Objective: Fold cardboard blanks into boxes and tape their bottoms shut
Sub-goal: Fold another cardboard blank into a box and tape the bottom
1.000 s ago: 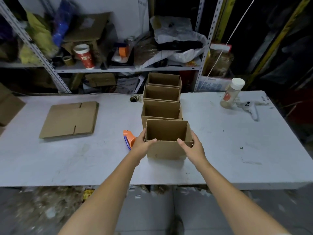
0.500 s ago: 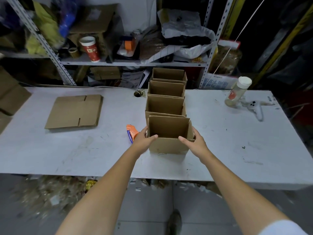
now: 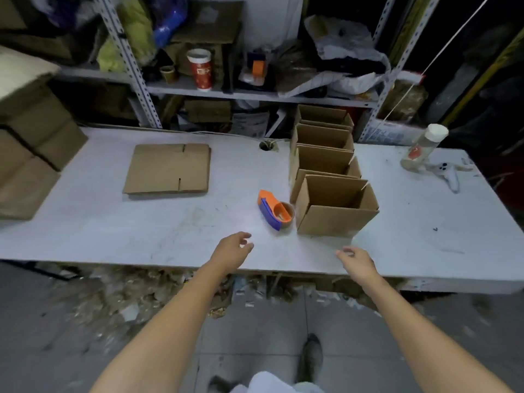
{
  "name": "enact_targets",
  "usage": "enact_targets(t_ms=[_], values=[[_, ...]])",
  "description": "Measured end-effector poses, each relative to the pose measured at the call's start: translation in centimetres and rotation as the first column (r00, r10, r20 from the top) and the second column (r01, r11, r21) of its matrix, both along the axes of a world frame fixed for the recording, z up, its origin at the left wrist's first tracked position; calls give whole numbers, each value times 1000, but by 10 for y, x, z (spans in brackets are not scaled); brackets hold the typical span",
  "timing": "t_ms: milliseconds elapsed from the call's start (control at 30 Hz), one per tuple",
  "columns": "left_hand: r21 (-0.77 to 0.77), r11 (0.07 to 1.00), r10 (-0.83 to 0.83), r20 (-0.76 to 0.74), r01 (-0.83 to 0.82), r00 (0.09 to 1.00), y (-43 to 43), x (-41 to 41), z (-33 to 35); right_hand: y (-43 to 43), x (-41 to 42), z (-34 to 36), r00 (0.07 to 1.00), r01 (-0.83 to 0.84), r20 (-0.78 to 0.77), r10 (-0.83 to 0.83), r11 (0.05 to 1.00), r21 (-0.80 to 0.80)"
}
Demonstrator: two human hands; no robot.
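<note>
Nearest folded box (image 3: pixel 337 215) stands upright with its top open on the white table (image 3: pixel 113 228). Three more open boxes (image 3: pixel 321 163) sit in a row directly behind it, packed close. An orange-and-blue tape dispenser (image 3: pixel 273 212) lies just left of the nearest box. Left hand (image 3: pixel 232 248) hovers in front of and to the left of that box, fingers loose and apart, holding nothing. Right hand (image 3: pixel 357 258) hovers just in front of the box, fingers relaxed, also empty. Flat blanks (image 3: pixel 168 168) lie well left of the box. A white-capped bottle (image 3: pixel 424 148) stands behind and to its right. A red cup (image 3: pixel 200 69) sits on the shelf far behind and to its left.
</note>
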State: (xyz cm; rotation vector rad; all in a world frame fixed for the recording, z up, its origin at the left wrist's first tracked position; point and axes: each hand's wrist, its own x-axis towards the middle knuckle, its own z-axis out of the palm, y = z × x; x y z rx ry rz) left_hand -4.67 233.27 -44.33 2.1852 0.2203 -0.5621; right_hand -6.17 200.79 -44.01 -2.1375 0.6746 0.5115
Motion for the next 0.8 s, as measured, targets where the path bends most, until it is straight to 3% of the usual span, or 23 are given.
enact_targets(t_ms=[167,400,667,800], values=[[15,997,75,-42,-75,996,91,-31,-7,106,-12,-6,961,-272,-45,272,962,20],[45,982,187,-61,-185,980,168,-16,-16,198,44,-20,879,-469,-94,468,883,4],[140,950,296,-109,-280,949,227,57,-13,291,157,-36,801,-597,-33,598,802,33],[182,913,380,-59,-364,923,262,115,-13,333,211,-37,824,-567,10,567,823,29]])
